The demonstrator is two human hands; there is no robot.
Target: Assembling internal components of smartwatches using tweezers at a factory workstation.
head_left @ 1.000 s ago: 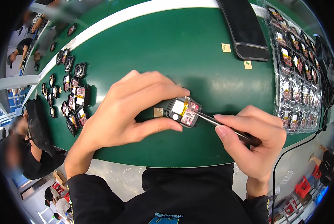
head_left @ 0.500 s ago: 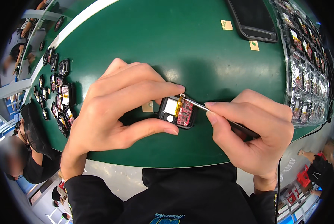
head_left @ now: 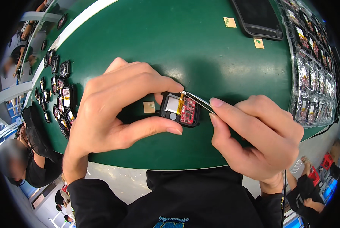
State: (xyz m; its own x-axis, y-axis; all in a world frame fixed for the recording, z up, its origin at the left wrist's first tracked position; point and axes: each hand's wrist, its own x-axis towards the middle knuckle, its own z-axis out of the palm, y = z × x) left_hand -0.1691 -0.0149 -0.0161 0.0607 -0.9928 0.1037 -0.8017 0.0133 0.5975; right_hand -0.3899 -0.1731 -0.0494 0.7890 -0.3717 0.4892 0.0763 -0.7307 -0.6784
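My left hand [head_left: 115,108] grips a small black device case [head_left: 195,124] between thumb and fingers, its open side facing up. Inside lie a red circuit board [head_left: 189,111], a silvery-white battery [head_left: 172,104] with yellow tape [head_left: 181,103], and a pale round part [head_left: 172,116]. In my right hand [head_left: 259,136], a pair of metal tweezers [head_left: 199,100] is pinched between thumb and forefinger. The tips reach the case's upper edge, beside my left fingertip and a tiny white piece. Whether they grip that piece is too small to tell.
Several similar open devices [head_left: 66,95] lie at the left of the green table [head_left: 200,41]. A black phone-like slab [head_left: 259,19] lies far right, near tan paper squares [head_left: 230,22]. Clear plastic trays [head_left: 310,83] of devices line the right edge. Other people sit nearby.
The case has tilted slightly in my left hand, and my left forefinger has shifted towards the tweezer tips. My right hand has moved slightly right, and the tweezers' two arms now show apart.
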